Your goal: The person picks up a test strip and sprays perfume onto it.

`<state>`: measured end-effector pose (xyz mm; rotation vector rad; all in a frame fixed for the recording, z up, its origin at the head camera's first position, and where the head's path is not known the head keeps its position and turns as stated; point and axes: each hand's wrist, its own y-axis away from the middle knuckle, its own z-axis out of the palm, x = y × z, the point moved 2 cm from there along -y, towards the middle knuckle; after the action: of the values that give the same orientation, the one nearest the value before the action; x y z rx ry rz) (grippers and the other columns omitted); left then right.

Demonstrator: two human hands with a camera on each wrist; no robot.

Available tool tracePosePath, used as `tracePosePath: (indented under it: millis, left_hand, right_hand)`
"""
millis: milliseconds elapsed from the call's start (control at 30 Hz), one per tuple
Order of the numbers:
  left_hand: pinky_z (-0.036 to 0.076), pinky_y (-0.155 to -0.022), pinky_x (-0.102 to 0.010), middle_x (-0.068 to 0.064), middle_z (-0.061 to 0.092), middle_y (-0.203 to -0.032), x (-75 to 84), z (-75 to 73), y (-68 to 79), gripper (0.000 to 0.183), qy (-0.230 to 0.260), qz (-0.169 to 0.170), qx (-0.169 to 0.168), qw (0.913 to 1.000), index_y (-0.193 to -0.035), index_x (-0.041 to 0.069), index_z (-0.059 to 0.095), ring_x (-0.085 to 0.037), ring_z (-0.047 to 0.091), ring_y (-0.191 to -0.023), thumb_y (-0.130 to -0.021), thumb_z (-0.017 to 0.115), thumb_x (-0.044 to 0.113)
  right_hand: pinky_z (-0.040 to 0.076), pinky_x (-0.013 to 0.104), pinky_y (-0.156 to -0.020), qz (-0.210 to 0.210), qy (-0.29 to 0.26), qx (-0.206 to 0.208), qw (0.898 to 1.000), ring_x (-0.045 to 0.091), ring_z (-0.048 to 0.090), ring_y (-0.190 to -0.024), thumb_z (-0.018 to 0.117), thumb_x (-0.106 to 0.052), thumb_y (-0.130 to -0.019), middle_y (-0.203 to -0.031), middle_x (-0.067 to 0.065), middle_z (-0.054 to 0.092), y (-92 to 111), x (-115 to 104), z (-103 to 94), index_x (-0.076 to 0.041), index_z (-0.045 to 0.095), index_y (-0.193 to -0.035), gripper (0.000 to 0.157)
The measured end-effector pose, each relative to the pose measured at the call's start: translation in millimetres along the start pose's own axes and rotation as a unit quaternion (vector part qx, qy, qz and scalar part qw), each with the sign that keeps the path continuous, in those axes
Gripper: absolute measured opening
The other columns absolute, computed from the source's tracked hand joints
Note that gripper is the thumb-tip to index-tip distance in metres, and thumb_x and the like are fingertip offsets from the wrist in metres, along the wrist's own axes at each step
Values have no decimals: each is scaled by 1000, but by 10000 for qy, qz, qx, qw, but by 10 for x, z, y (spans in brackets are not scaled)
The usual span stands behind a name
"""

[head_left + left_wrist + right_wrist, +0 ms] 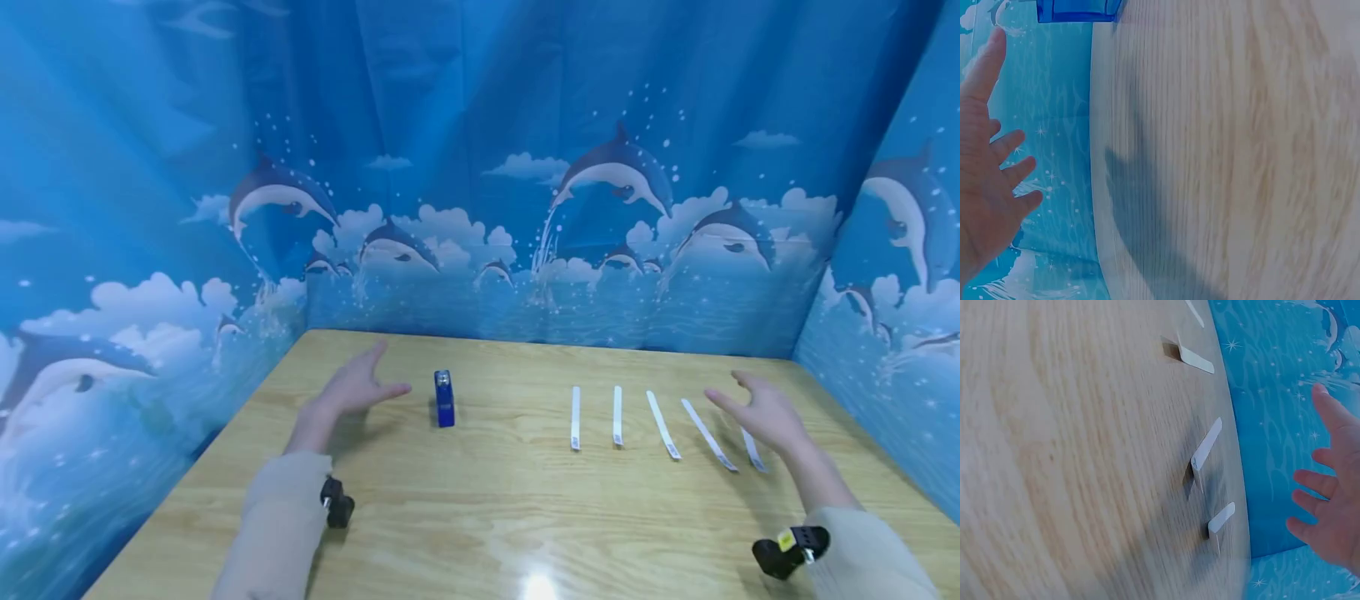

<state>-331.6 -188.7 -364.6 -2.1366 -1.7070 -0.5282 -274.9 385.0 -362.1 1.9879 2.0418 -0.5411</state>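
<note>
My left hand (352, 387) hovers above the table's left part, thumb and fingers spread, holding nothing. Just right of it stands a small blue stapler (444, 400), apart from the fingers; only a piece of the blue stapler (1079, 9) shows at the top of the left wrist view. Over on the right, my right hand (765, 414) is in the air with loosely spread fingers and nothing in its grasp. It partly covers the rightmost of several narrow white strips (576, 418) laid in a row. In the right wrist view, some strips (1207, 444) have a bent end.
The light wooden table (465, 508) reaches back to a blue curtain (465, 283) printed with dolphins and clouds, which also hangs along both sides. A black wrist camera (337, 502) sits on the left sleeve, and another wrist camera (791, 550) on the right.
</note>
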Motion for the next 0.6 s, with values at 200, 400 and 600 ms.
tracePosePath:
  millis: [200,400,600]
  left_hand:
    - [22,-106,-54,-21,16,-151,52,75,-23,115,587,39,-236,9980,-148,3,12,-40,22,-134,-68,65,66]
    - [27,-103,-55,-22,27,-146,179,171,-77,107,799,11,-502,9955,-147,3,17,-40,30,-131,-72,70,57]
    - [32,-101,-53,-24,34,-142,283,251,-95,100,943,267,-766,9922,-145,1,20,-40,36,-126,-73,75,45]
  right_hand:
    - [32,65,-89,136,-779,7,9969,58,27,-118,45,-50,-94,-134,42,25,59,55,-15,15,16,-140,84]
    - [41,56,-83,287,-1336,241,9903,53,39,-114,45,-45,-95,-129,41,35,125,190,-75,15,25,-138,77]
    - [47,51,-83,489,-1724,180,9836,50,50,-107,45,-44,-95,-129,39,39,184,306,-112,14,31,-136,72]
